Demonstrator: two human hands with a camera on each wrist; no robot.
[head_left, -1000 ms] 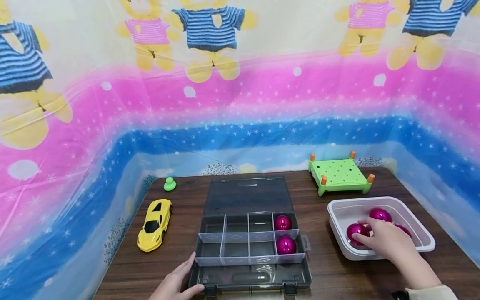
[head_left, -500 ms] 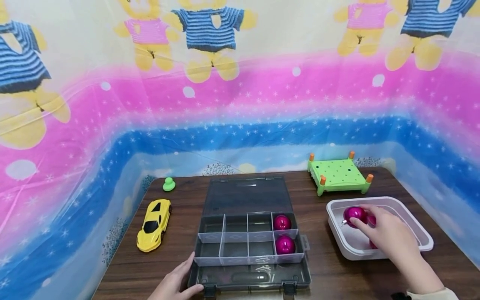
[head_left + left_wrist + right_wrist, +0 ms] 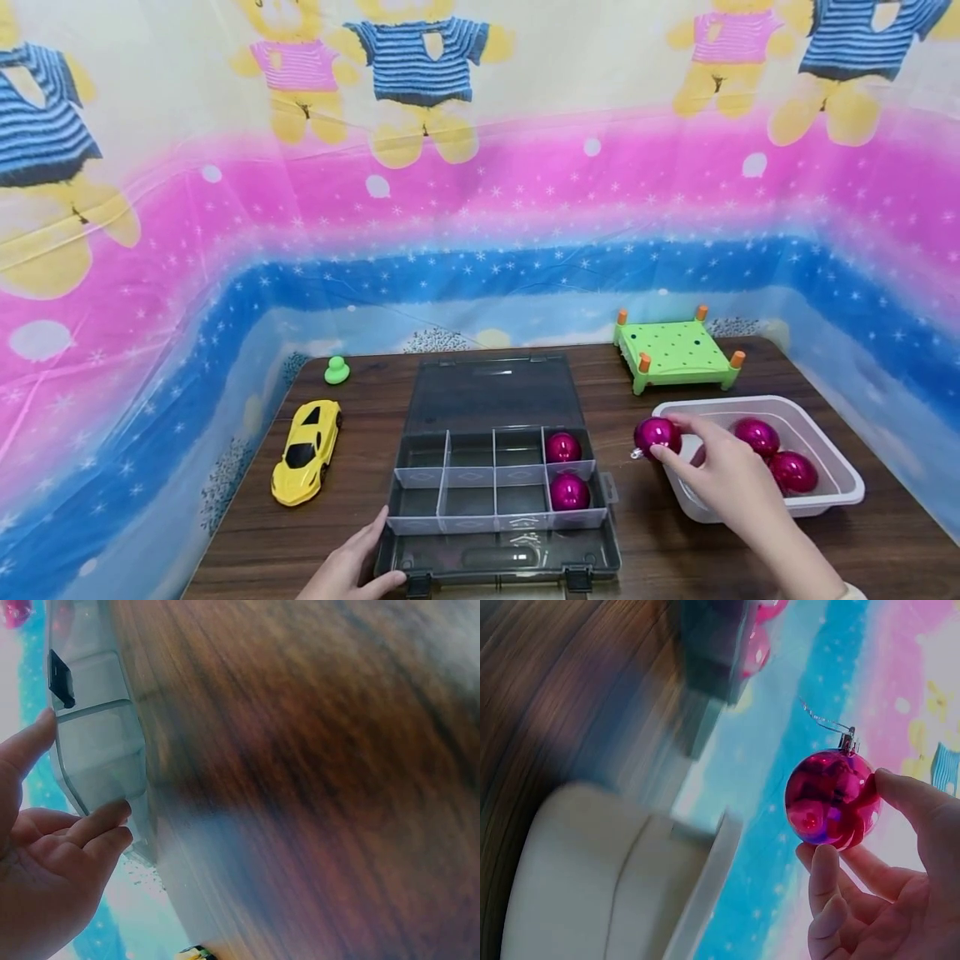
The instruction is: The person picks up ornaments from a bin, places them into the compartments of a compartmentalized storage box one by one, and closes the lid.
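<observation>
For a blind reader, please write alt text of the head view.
The right hand holds a shiny magenta ball near a white tub of similar balls; the left hand touches an open divided case with two balls.

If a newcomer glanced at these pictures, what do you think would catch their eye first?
Most likely the shiny magenta ball in the right hand's grip, at the left edge of the white tub. Next would probably come the bright yellow toy car, standing left of the dark divided box on the table. Behind everything, the pink-and-blue printed backdrop fills the upper part of the head view.
</observation>
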